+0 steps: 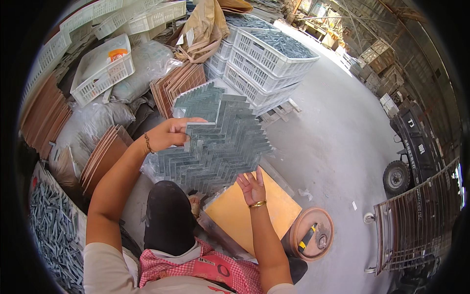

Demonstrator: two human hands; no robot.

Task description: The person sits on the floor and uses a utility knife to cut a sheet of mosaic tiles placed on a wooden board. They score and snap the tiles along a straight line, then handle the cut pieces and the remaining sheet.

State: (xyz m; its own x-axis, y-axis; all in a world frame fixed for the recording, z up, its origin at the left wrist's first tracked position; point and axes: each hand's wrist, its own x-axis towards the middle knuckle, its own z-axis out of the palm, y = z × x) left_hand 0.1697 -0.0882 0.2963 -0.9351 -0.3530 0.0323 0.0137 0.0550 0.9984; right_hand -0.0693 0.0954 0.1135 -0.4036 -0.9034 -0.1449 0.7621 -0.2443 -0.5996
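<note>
Both hands hold the herringbone tile sheet (215, 142): left grip (171, 133) clamped on its edge, right grip (251, 187) open beneath.

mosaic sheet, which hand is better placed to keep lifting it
Left. The left hand already has a grip on the upper edge of the mosaic sheet; the right hand is open, only at its lower edge.

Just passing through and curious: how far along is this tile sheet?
Done: the grey herringbone stone mosaic sheet looks fully assembled. In hand: the left hand grips its upper edge, the right hand supports it below. Left: loose grey strips fill the white plastic crates.
</note>
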